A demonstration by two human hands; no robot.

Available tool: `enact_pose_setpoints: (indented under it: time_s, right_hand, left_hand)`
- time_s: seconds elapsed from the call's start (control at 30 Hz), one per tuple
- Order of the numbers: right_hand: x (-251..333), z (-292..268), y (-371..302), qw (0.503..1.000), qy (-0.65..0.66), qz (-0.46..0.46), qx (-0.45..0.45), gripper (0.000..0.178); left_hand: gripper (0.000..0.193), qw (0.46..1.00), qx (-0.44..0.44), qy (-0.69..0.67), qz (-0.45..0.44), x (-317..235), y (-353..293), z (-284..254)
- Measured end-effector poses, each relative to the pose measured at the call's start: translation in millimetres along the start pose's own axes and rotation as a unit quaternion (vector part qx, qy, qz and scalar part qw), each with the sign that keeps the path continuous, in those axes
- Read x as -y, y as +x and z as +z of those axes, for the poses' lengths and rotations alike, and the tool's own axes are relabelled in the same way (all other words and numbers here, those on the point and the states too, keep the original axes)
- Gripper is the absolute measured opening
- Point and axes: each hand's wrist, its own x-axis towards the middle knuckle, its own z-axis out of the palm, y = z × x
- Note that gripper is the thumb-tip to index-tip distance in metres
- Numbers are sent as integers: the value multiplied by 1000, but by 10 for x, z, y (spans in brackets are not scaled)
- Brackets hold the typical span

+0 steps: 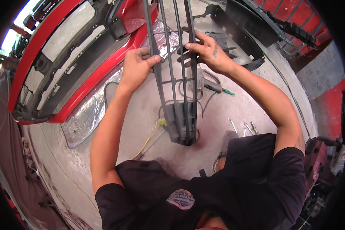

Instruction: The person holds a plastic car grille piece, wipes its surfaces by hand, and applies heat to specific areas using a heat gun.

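A long dark plastic car grille [182,119] is held up lengthwise in front of me. Several slim bars run along it, and its narrow end with a finely slatted panel points toward my lap; the far end runs out of the top of the picture. On its left edge, my left hand [137,68] is closed, thumb on top and fingertips partly hidden behind the bar. Farther out, my right hand [212,53] grips the right edge, its thumb near the outer bar and some fingers showing behind through the gaps.
At left a red car bumper [78,105] rests on a silver foil sheet [86,120]. Black plastic panels [239,36] lie at the far right. Beyond the grille is a grey hand tool [211,85] with a green tip. Small tools [253,127] and a yellow cord [145,144] lie nearby.
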Motion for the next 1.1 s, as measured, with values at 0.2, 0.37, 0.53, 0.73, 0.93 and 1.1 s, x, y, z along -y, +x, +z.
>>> enact_pose_setpoints:
  time_s: [0.2,0.37,0.53,0.73,0.93,1.1]
  right_hand:
    - [13,-114,101,1000,1,4,-17,43]
    - [215,-452,343,996,-15,-19,-84,40]
    - [208,-719,468,992,6,-19,-127,37]
    - [155,-846,516,987,71,16,-146,34]
    - [110,-782,473,986,85,73,-126,33]
    - [122,-591,426,986,81,95,-112,28]
  left_hand:
    - [48,995,-1,-95,-18,6,16,127]
    - [85,994,59,-86,-14,47,-92,380]
    - [89,980,97,-173,2,-38,-277,616]
    - [75,968,87,-228,53,-268,-286,689]
    - [55,944,94,-316,10,-405,-197,589]
    - [46,946,76,-316,-11,-423,-173,522]
